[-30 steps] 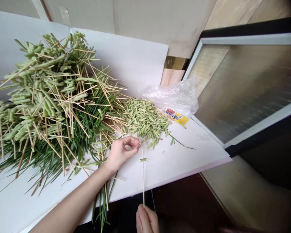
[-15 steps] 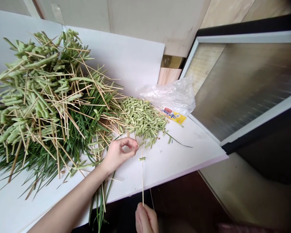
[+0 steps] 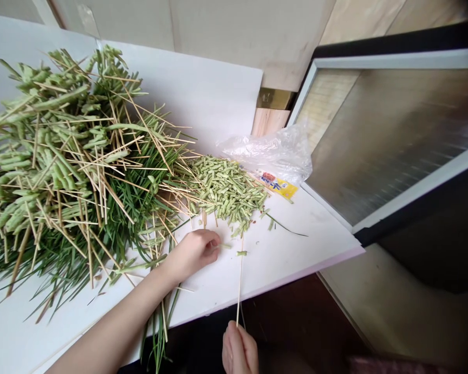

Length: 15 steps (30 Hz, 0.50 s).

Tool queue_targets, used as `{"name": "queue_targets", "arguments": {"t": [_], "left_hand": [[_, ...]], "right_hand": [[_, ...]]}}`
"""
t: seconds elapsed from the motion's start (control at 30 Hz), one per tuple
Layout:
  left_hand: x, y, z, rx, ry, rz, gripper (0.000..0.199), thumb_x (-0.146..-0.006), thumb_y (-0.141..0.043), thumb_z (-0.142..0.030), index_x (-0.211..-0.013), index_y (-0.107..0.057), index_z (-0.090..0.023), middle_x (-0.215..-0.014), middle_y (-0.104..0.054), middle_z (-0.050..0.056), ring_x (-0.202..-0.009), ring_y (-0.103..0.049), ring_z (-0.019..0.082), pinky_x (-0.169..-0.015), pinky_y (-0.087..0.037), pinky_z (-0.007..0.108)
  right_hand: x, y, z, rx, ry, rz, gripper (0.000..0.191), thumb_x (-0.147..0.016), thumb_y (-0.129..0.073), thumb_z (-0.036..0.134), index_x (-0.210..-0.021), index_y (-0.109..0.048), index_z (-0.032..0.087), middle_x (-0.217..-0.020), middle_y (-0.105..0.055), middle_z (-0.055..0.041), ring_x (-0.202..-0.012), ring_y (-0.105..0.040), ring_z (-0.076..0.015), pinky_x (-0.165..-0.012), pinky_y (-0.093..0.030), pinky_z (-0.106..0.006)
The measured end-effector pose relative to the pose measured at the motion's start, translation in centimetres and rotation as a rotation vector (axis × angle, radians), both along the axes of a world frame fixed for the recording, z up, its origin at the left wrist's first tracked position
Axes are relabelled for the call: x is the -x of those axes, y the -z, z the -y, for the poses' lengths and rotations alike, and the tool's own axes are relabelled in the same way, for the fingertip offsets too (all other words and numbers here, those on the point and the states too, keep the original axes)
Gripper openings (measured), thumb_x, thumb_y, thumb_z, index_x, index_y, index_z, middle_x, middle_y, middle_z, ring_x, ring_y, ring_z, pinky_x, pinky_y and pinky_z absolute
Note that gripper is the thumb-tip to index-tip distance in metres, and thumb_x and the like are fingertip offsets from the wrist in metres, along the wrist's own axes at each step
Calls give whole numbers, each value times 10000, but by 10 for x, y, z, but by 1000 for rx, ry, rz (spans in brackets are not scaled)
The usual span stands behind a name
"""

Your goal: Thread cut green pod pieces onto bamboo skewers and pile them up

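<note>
My right hand (image 3: 239, 347), at the bottom, is closed round the lower end of a thin wooden skewer (image 3: 239, 291) that points away from me. One short piece of green bean (image 3: 241, 253) is threaded crosswise near its tip. To the left, my left hand (image 3: 197, 250) is curled over the table, thumb and fingers drawn together. A blurred bit of cut green bean (image 3: 225, 245) sticks out from its fingertips, apart from the skewer. Just beyond both lies a heap of cut green bean pieces (image 3: 228, 189).
A large pile of skewered beans (image 3: 58, 150) and long green leaves (image 3: 128, 192) covers the left of the white table (image 3: 288, 239). A clear plastic bag (image 3: 276, 150) with a yellow printed label lies behind the heap. A framed glass panel (image 3: 393, 140) stands at right.
The skewer's tip has swung right, and my right hand has shifted slightly right with it. My left hand has turned and its fingers have curled in, a little farther from the skewer.
</note>
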<state>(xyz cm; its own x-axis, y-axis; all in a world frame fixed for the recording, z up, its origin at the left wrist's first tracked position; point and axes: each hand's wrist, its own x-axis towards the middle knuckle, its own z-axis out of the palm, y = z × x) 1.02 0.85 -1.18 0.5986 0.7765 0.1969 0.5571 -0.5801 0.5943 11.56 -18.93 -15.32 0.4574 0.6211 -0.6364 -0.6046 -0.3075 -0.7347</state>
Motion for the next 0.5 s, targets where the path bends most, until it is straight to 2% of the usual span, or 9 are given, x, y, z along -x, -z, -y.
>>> {"name": "queue_targets", "arguments": {"t": [0.07, 0.13, 0.23, 0.37, 0.43, 0.5], "left_hand": [[0, 2, 0, -42, 39, -62, 154, -801, -589, -117, -915, -671, -178, -858, -648, 39, -709, -603, 163, -670, -474, 263], [1, 3, 0, -49, 50, -74, 172, -810, -598, -122, -959, -665, -175, -913, -639, 53, -729, -605, 166, -677, -477, 264], [3, 2, 0, -38, 63, -59, 189, -827, -598, -128, -993, -667, -187, -922, -635, 48, -717, -602, 160, -672, -475, 261], [2, 0, 0, -52, 77, -25, 167, -825, -597, -117, -941, -691, -192, -873, -644, 40, -695, -602, 159, -648, -467, 254], [1, -1, 1, -47, 52, 8, 159, -819, -603, -121, -924, -703, -187, -858, -661, 44, -699, -611, 160, -655, -475, 253], [1, -3, 1, -38, 10, 60, 149, -825, -609, -139, -921, -713, -184, -864, -688, 47, -707, -621, 160, -668, -488, 253]], "right_hand": [[-2, 0, 0, 20, 15, 0, 581, -552, -829, 716, -860, -670, 249, -817, -723, -57, -847, -687, -253, -635, -547, -295], [-1, -1, -1, 22, 21, -1, 569, -556, -825, 716, -842, -667, 250, -825, -731, -64, -876, -691, -262, -652, -555, -299], [-1, -3, -3, 12, 24, 5, 548, -538, -840, 704, -754, -630, 247, -724, -687, -33, -761, -672, -227, -575, -523, -273], [0, -6, -6, -19, 3, 15, 603, -551, -828, 702, -550, -446, 235, -487, -440, 54, -495, -498, -133, -428, -377, -231], [1, -7, -7, -21, -3, 25, 600, -562, -818, 705, -548, -446, 235, -472, -401, 62, -486, -484, -134, -424, -364, -235], [4, -8, -5, -10, 0, 42, 558, -561, -814, 716, -606, -533, 236, -496, -459, 41, -560, -561, -181, -458, -418, -258]]}}
